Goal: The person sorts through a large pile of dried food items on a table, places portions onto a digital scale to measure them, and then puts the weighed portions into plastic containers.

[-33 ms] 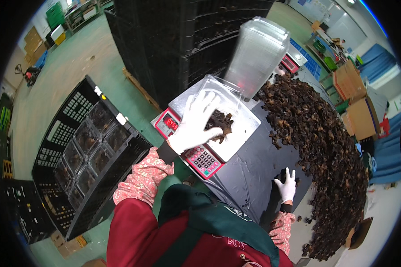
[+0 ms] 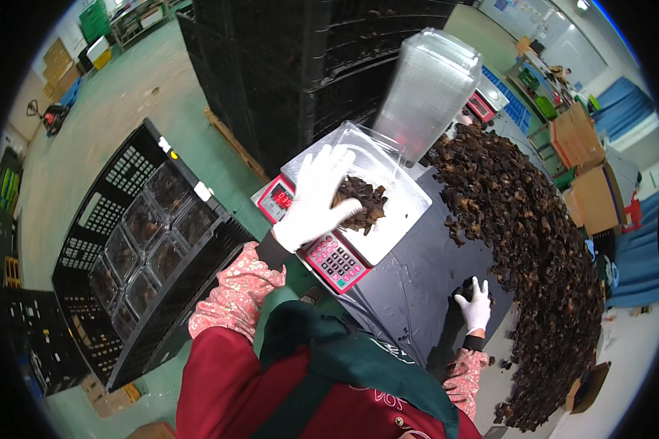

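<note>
A clear open plastic container (image 2: 377, 162) rests on the white platform of a red-fronted digital scale (image 2: 337, 263), with dark, crinkled dried pieces (image 2: 366, 212) inside. My gloved left hand (image 2: 316, 201) is spread open over the container, partly covering those pieces. On the dark grey sheet (image 2: 425, 285) covering the table, my gloved right hand (image 2: 476, 304) has its fingers apart beside a few dark pieces, which it partly hides. A long, wide heap of the same dark pieces (image 2: 534, 278) runs along the table's right side.
A black crate (image 2: 80, 234) of filled clear containers (image 2: 161, 256) stands at left. Tall black stacked crates (image 2: 263, 73) and nested clear containers (image 2: 428, 88) are beyond the scale. Cardboard boxes (image 2: 597, 194) stand at right, a pallet jack (image 2: 51, 117) far left, and a person (image 2: 560, 73) works far back.
The whole view has shifted slightly. My left hand has moved a little over the container, and more of the pieces show beside it. The scale's red readout has changed.
</note>
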